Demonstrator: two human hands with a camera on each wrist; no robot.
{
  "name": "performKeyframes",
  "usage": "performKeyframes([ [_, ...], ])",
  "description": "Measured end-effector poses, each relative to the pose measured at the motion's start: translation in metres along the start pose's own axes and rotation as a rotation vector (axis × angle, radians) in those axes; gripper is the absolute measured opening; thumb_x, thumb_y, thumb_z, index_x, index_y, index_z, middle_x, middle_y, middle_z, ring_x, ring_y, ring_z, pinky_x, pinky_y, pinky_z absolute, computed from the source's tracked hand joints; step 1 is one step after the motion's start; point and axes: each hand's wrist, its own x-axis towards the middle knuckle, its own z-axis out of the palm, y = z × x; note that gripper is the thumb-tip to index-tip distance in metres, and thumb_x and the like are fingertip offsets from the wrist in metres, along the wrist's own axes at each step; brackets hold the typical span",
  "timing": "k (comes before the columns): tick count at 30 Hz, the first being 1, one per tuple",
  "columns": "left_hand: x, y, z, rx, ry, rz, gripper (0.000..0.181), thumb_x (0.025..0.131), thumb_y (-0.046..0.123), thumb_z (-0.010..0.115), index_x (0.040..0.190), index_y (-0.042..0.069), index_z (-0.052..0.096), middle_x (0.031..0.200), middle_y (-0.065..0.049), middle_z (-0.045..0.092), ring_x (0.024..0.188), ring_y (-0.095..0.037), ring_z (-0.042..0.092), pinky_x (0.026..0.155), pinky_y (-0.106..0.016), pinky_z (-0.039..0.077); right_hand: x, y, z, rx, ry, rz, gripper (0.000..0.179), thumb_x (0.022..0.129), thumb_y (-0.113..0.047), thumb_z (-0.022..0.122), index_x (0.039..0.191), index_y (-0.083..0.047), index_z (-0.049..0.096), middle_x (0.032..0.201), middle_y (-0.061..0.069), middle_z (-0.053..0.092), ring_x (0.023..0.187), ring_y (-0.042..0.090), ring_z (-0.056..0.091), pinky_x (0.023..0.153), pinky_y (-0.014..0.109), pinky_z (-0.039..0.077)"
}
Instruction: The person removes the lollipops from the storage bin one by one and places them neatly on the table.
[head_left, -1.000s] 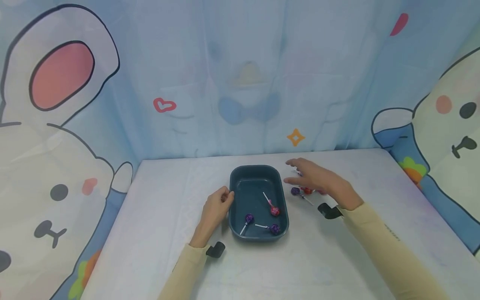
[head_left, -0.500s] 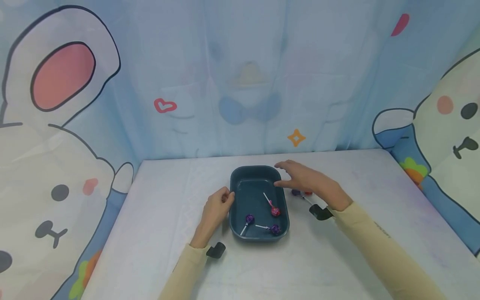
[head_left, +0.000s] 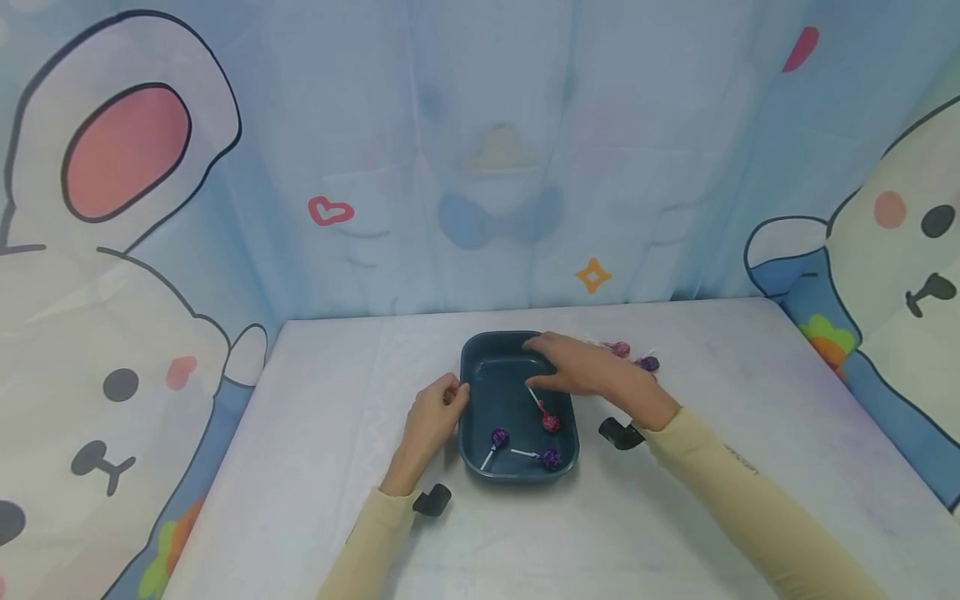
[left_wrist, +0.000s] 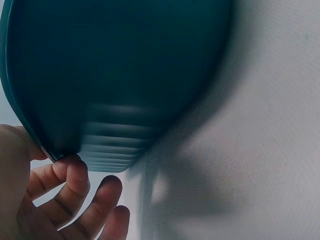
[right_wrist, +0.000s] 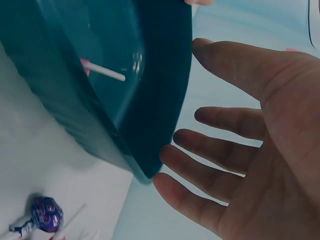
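In the head view, a dark teal plastic tray (head_left: pixel 495 383) sits mid-table. My left hand (head_left: pixel 426 429) pinches its left rim between thumb and index finger, as the left wrist view shows at the rim (left_wrist: pixel 52 157). Over the far right part of the tray is my right hand (head_left: pixel 588 368), fingers apart and holding nothing, its palm (right_wrist: pixel 290 150) seen in the right wrist view. Inside the tray lie a red lollipop (head_left: pixel 551 423), a purple lollipop (head_left: pixel 499 437) near the front left and another purple lollipop (head_left: pixel 551 458) at the front right.
Right of the tray, partly hidden by my right hand and forearm, more lollipops lie on the white cloth, among them a pink one (head_left: pixel 620 349) and a purple one (head_left: pixel 648 363). A blue cartoon-print curtain (head_left: pixel 360 167) hangs behind the table.
My right hand has moved left from above the loose lollipops to over the tray's far right part, uncovering some of them. The left hand and tray have stayed put.
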Motion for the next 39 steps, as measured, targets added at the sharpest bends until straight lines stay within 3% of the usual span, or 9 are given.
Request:
performKeyframes([
  [13,0.001,-0.001,0.001,0.004,-0.001,0.002,0.022,0.091,0.040,0.049,0.079,0.021,0.051,0.066,0.005,0.051,0.057,-0.010,0.046,0.049,-0.025,0.035,0.005,-0.017,0.017,-0.016,-0.067,-0.012,0.061,0.085,-0.043,0.061,0.134,-0.011,0.043,0.132,0.010,0.049,0.116,0.024,0.054,0.096,0.042,0.042],
  [26,0.001,-0.001,-0.001,0.003,-0.014,-0.006,0.022,0.091,0.040,0.049,0.080,0.022,0.051,0.066,0.005,0.051,0.056,-0.010,0.046,0.049,-0.025,0.036,0.011,-0.033,0.034,-0.052,-0.161,0.001,0.063,0.083,-0.044,0.063,0.134,-0.014,0.043,0.136,0.009,0.046,0.125,0.025,0.046,0.101,0.043,0.037],
  [39,0.002,-0.002,0.000,0.005,-0.011,-0.006,0.023,0.092,0.041,0.048,0.079,0.022,0.051,0.066,0.004,0.051,0.055,-0.010,0.046,0.049,-0.025,0.035,0.012,-0.049,0.049,-0.139,-0.190,-0.162,0.045,0.079,-0.030,0.071,0.120,-0.017,0.059,0.114,0.002,0.059,0.100,0.013,0.057,0.091,0.034,0.045],
])
